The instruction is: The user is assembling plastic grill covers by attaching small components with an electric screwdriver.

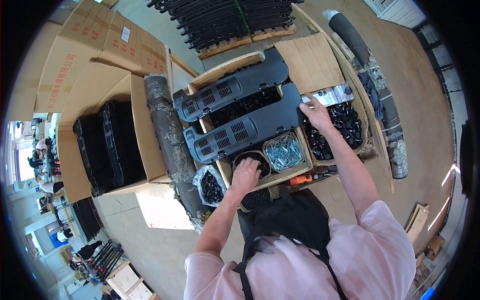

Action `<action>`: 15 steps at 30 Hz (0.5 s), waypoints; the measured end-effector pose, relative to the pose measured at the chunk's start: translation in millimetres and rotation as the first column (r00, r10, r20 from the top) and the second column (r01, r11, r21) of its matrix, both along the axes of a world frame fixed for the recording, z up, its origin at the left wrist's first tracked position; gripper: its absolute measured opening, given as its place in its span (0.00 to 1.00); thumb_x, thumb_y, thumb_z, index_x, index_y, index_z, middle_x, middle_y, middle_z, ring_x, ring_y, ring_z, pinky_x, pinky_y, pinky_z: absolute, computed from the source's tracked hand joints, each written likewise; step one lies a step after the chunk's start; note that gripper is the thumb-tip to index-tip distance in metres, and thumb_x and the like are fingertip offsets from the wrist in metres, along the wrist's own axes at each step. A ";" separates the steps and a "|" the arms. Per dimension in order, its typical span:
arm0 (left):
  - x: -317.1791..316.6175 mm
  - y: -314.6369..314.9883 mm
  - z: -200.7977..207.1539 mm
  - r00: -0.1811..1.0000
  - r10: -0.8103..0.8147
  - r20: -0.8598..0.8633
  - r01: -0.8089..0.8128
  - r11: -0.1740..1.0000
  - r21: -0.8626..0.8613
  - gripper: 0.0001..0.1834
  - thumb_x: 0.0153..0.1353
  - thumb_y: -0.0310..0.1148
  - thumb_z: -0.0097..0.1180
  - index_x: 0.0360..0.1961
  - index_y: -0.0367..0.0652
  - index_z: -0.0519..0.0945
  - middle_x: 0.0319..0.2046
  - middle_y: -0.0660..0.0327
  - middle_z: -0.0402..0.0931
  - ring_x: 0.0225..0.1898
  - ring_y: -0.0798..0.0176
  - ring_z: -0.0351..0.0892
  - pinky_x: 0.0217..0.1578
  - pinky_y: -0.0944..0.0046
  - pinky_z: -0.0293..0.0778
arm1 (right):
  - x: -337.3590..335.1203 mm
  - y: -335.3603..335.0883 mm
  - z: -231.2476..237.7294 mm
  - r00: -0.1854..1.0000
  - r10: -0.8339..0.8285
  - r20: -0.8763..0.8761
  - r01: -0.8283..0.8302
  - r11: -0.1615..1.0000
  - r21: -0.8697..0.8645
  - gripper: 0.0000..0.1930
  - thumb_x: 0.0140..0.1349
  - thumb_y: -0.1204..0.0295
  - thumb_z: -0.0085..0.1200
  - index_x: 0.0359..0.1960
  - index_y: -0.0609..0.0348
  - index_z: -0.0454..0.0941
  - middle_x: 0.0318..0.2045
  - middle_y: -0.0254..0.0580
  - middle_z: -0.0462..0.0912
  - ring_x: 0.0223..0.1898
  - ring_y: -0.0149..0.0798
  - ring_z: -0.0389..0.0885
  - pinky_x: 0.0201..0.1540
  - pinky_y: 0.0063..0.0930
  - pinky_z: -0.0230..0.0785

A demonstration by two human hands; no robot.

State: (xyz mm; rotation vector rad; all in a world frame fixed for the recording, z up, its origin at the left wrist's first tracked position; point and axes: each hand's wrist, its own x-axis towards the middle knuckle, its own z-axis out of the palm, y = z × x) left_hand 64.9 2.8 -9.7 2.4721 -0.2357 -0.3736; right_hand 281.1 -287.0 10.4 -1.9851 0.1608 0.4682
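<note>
Workshop floor (pixel 150 250) surrounds wooden bins (pixel 282 177). Leftmost, a carton (pixel 65 165); then the nearer cover (pixel 257 121), lying across the bins; left hand (pixel 246 175) among black bits (pixel 263 166), grip hidden; screws (pixel 283 151); right hand (pixel 318 115), loosely spread, at the cover's right end.

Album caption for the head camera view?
Left hand over small black parts, right hand at the end of a dark slotted cover.

a head-worn fisheye looks steeply down over the wearer's apron (pixel 295 215), with the left hand (pixel 246 175) and right hand (pixel 317 115) fairly near. distant windows (pixel 25 164) curve along its left rim.
</note>
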 end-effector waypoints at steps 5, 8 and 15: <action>-3.5 10.9 -37.8 1.000 0.018 -0.001 -0.018 0.999 0.038 0.28 0.59 0.27 0.66 0.62 0.46 0.77 0.57 0.52 0.74 0.60 0.43 0.73 0.61 0.49 0.74 | -39.1 -32.3 21.7 0.989 -0.116 0.088 0.106 0.989 0.104 0.24 0.72 0.65 0.56 0.66 0.64 0.75 0.43 0.39 0.83 0.39 0.29 0.80 0.44 0.25 0.74; 3.0 3.2 -39.7 0.997 0.021 -0.075 -0.016 0.998 0.061 0.29 0.60 0.30 0.68 0.63 0.46 0.76 0.60 0.49 0.73 0.62 0.40 0.72 0.64 0.48 0.71 | -85.0 -55.2 37.2 0.993 -0.091 0.071 0.084 0.992 0.099 0.22 0.72 0.67 0.56 0.63 0.64 0.77 0.40 0.37 0.83 0.36 0.27 0.79 0.42 0.24 0.73; -1.1 -2.7 -43.4 0.995 0.064 -0.077 -0.057 0.994 0.095 0.31 0.63 0.34 0.66 0.67 0.46 0.73 0.60 0.47 0.72 0.63 0.39 0.72 0.62 0.47 0.73 | -211.1 -89.8 14.4 0.991 -0.037 -0.126 0.052 0.991 0.121 0.13 0.71 0.69 0.56 0.52 0.63 0.82 0.34 0.33 0.84 0.33 0.26 0.79 0.38 0.25 0.73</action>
